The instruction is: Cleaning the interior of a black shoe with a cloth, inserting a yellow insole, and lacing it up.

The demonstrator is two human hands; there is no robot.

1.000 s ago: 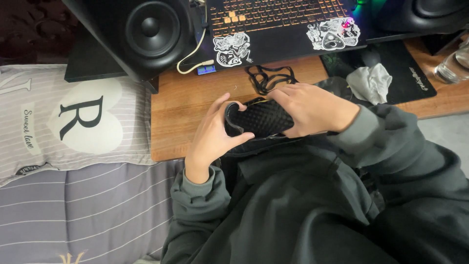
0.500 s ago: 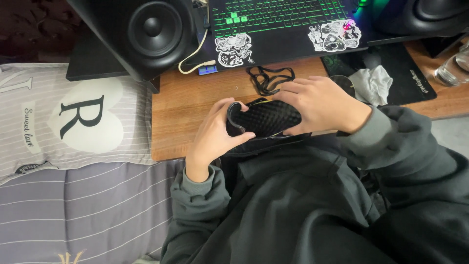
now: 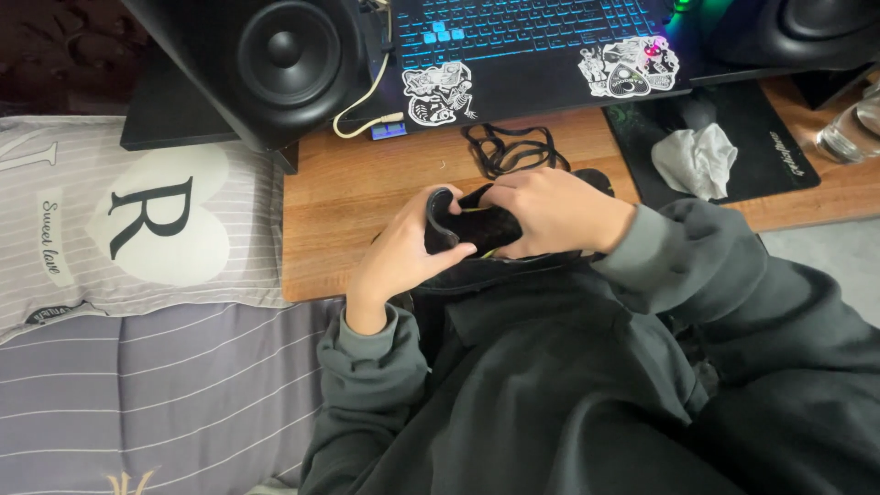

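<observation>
Both hands grasp a black shoe (image 3: 463, 229) above the near edge of the wooden desk (image 3: 348, 197). The left hand (image 3: 403, 252) cups its end at 9 o'clock; the right hand (image 3: 550, 211) clamps over it at 3 o'clock. A black lace (image 3: 513, 151) lies at 12 o'clock, just before the laptop (image 3: 532, 37).

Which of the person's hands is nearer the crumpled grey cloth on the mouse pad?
The right hand, holding the black shoe, lies just left of the crumpled grey cloth. The left hand grips the shoe's far end, farther away.
</observation>
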